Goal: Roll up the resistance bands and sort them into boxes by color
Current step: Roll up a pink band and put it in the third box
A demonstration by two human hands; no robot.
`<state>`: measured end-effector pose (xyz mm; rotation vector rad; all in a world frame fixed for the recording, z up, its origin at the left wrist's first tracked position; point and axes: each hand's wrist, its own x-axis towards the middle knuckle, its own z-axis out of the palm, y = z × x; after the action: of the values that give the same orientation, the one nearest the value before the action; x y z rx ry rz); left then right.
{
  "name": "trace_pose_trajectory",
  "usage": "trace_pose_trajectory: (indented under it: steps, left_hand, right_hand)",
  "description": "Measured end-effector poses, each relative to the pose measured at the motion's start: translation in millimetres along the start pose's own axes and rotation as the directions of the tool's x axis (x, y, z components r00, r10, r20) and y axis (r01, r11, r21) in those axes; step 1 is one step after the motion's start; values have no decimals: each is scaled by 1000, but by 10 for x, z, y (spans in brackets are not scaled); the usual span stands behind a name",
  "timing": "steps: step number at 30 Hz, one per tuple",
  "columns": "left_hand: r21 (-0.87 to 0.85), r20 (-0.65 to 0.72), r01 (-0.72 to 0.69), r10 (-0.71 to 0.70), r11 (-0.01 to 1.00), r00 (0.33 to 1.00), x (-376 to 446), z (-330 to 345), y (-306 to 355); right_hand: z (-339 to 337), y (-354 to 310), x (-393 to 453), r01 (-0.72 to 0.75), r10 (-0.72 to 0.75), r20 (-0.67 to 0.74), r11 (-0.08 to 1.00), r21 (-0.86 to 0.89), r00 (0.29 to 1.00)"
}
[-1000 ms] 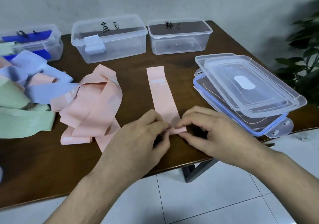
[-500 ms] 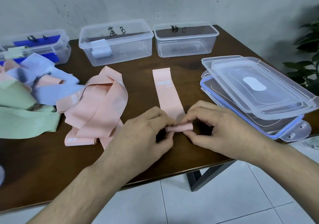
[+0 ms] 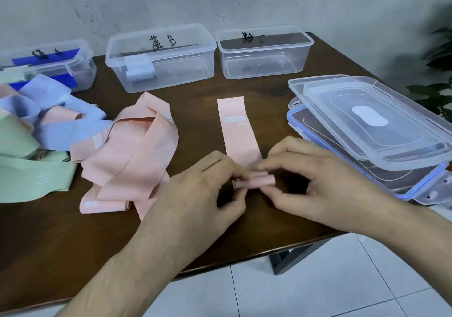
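A pink resistance band (image 3: pixel 238 131) lies flat on the brown table (image 3: pixel 61 243), running away from me. Its near end is wound into a small roll (image 3: pixel 254 182). My left hand (image 3: pixel 195 194) pinches the roll's left end and my right hand (image 3: pixel 315 182) pinches its right end. At the back stand three clear boxes: one marked A (image 3: pixel 80 72) with a rolled green band and blue sheets, one marked B (image 3: pixel 161 55) holding a rolled light-blue band (image 3: pixel 139 71), and one marked C (image 3: pixel 264 50) with nothing inside.
A heap of loose pink bands (image 3: pixel 132 150) lies left of my hands, with light-blue bands (image 3: pixel 56 121) and green bands (image 3: pixel 27 175) further left. Stacked clear lids (image 3: pixel 367 126) fill the table's right side. A plant (image 3: pixel 437 72) stands beyond the right edge.
The roll at the band's near end has grown thicker and moved a little further up the band. The flat part is shorter. The camera has tilted slightly.
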<state>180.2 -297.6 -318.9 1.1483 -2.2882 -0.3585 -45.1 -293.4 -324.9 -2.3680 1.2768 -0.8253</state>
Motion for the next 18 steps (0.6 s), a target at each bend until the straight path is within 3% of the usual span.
trace_pose_trajectory:
  steps: [8,18]
  left_hand:
    - [-47,10,56,-56,997,998,48,-6,-26]
    - [40,107,30,-34,999,994,146,-22,-21]
  right_hand:
    - [1,2,26,45,-46,-20,997,-66,999]
    - [-10,-12,98,31,-33,-15,992,-121,999]
